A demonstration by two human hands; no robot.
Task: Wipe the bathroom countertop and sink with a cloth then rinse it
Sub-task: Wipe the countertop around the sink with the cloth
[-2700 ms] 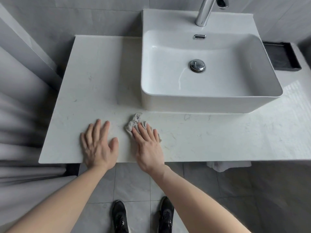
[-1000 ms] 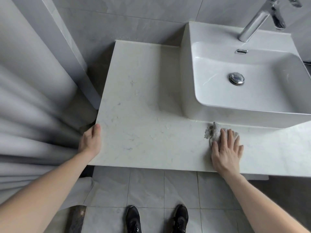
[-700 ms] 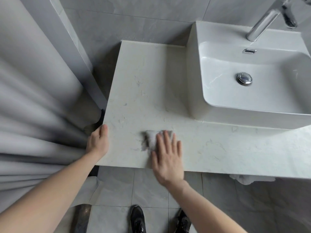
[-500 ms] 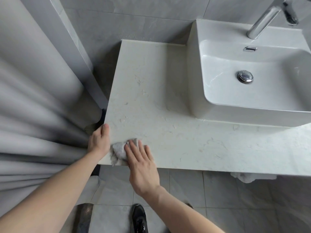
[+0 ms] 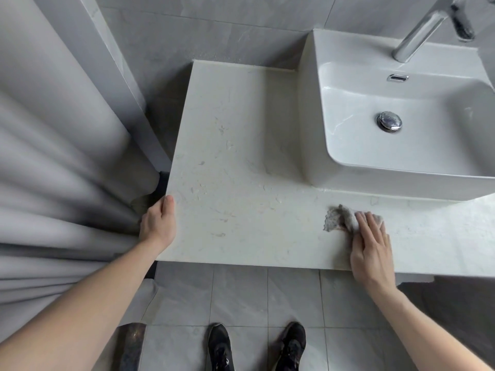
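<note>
Cloth (image 5: pixel 340 219) lies flat on countertop (image 5: pixel 241 183) under right hand's (image 5: pixel 371 249) straight fingers; left hand (image 5: pixel 158 223) grips the counter's left edge.

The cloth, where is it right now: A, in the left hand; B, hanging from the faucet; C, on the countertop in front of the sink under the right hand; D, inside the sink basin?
C: the cloth lies on the countertop just before the sink, with the right hand pressing on it.
</note>
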